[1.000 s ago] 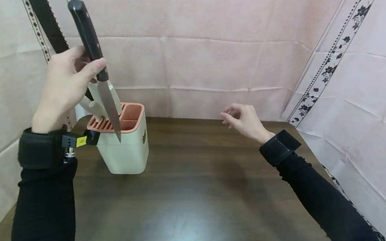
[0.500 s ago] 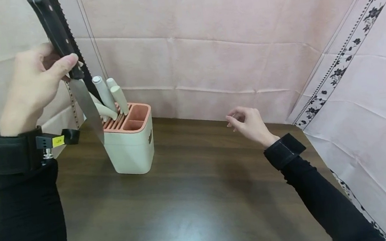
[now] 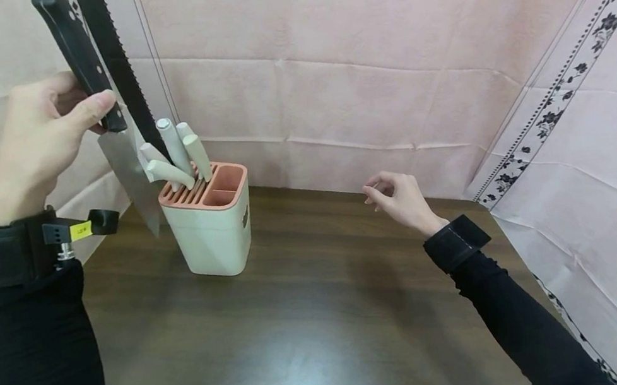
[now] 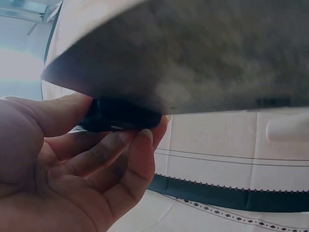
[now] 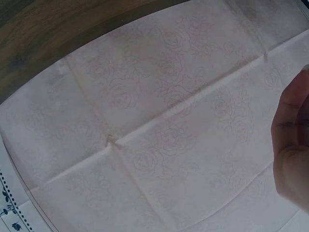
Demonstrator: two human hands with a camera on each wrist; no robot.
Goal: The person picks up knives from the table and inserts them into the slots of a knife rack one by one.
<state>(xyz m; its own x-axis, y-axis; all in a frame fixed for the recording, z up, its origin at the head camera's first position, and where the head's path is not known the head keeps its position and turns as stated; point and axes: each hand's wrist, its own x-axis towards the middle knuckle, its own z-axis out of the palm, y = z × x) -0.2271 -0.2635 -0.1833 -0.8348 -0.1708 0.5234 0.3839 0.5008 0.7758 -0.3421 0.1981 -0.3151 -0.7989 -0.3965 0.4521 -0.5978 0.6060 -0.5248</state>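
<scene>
My left hand [image 3: 42, 137] pinches a kitchen knife [image 3: 81, 59] near the lower end of its black riveted handle, with the blade [image 3: 132, 177] pointing down. The blade is in the air, just left of a pale green knife holder [image 3: 208, 242] with a pink slotted top. Several white-handled utensils [image 3: 171, 170] stand in its slots. Close up in the left wrist view, the wide blade [image 4: 207, 58] hides much of the background, and thumb and fingers grip the handle [image 4: 120, 116]. My right hand [image 3: 401, 201] hovers over the table's far right, fingers loosely bent, holding nothing.
A dark wooden table [image 3: 311, 319] lies below both hands. Creased pale cloth [image 3: 331, 88] hangs behind and along both sides, with a black toothed strip [image 3: 120, 68] behind the knife. Two open compartments [image 3: 222, 189] take up the right part of the holder's top.
My left hand has carried the knife leftward, from in front of the holder to its left side, uncovering the white handles. The view has shifted slightly; my right hand has hardly moved.
</scene>
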